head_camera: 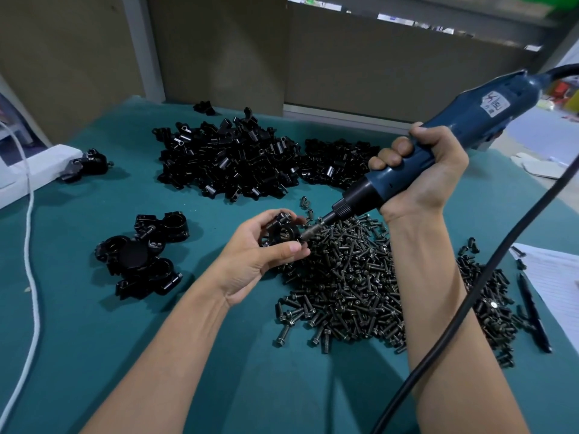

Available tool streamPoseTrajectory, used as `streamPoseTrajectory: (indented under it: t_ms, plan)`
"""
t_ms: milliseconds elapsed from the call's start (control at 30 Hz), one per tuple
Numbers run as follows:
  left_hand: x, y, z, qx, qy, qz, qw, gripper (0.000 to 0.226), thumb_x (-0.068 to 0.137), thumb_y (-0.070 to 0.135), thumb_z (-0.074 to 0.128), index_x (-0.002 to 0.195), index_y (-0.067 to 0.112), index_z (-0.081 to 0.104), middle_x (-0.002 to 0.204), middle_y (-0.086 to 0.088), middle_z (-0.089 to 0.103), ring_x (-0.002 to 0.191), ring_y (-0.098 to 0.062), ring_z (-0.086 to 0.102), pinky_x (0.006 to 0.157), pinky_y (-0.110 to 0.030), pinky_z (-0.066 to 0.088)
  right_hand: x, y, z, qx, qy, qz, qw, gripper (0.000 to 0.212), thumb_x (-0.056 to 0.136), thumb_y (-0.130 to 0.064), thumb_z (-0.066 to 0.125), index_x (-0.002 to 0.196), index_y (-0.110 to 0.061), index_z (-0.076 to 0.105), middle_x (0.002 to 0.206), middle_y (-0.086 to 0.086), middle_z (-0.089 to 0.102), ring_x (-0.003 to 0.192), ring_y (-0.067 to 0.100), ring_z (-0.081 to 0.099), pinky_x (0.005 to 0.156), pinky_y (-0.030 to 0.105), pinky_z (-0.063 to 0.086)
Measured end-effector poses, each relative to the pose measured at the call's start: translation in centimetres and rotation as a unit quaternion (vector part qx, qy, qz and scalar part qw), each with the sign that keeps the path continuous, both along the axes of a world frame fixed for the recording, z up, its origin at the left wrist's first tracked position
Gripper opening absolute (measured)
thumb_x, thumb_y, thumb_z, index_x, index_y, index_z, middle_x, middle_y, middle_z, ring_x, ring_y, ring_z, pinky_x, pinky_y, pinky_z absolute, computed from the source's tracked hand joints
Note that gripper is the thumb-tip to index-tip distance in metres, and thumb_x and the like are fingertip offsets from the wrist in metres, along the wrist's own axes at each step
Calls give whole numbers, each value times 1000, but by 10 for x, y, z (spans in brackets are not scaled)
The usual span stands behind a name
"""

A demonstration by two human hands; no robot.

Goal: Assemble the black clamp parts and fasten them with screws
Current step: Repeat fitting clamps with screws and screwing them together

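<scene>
head view: the left hand [266,252] holds the black clamp [279,234] up off the green table [94,324] so the blue screwdriver [432,151], gripped by the right hand [419,180], can reach its screw.

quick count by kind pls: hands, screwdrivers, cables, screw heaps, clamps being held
hands: 2 (left hand, right hand)
electric screwdriver: 1
cables: 2 (white cable, black cable)
screw heap: 1
held clamp: 1
total: 7
</scene>
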State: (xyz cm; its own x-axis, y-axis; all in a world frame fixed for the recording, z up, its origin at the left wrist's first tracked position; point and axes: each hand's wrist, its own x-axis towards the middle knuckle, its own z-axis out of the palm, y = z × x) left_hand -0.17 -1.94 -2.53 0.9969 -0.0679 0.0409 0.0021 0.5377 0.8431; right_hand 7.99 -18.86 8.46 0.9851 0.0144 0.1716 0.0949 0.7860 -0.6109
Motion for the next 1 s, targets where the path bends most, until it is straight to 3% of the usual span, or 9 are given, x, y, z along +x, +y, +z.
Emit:
streamPoseTrajectory:
  t_ms: [267, 600, 733, 867, 1000]
  plan:
    - [0, 0, 1, 4, 8, 7, 1000, 51, 66, -8, 72, 115, 1, 62, 111, -9, 70, 93, -30, 71, 79, -31, 59, -4, 2, 3, -10, -7, 10, 1000, 19, 81, -5, 45, 65, -16, 45, 51, -3, 42, 41, 11, 38, 46, 21, 37]
    - [-2, 0, 3, -3, 16, -24, 1000, 36, 70, -7, 68, 106, -2, 67, 100, -13, 73, 87, -25, 72, 79, -33, 60, -11, 2, 6, -21, -45, 40, 998, 9, 69, -9, 51, 75, -15, 47, 50, -4, 42, 41, 10, 37, 45, 20, 35]
    - [-5, -2, 3, -44, 31, -70, 996, 35, 73, -7, 65, 107, -9, 62, 88, -12, 73, 80, -23, 72, 75, -33, 61, -15, -2, 10, 1, -95, 103, 990, 12, 67, -15, 48, 78, -13, 48, 46, -5, 42, 38, 9, 36, 42, 19, 33]
    - [-6, -5, 5, -71, 40, -91, 993, 43, 65, -3, 72, 106, -8, 62, 89, -14, 73, 80, -25, 72, 72, -32, 61, -16, -5, 12, 41, -147, 182, 971, 27, 60, -13, 59, 85, -8, 51, 46, -2, 43, 36, 10, 39, 42, 19, 35]
    - [-6, -3, 5, -46, 40, -88, 994, 38, 69, -9, 68, 107, -3, 62, 95, -13, 74, 84, -26, 72, 75, -34, 61, -20, -18, 19, 84, -229, 355, 903, 40, 61, 5, 73, 94, 3, 51, 47, 5, 40, 37, 16, 37, 45, 24, 35]
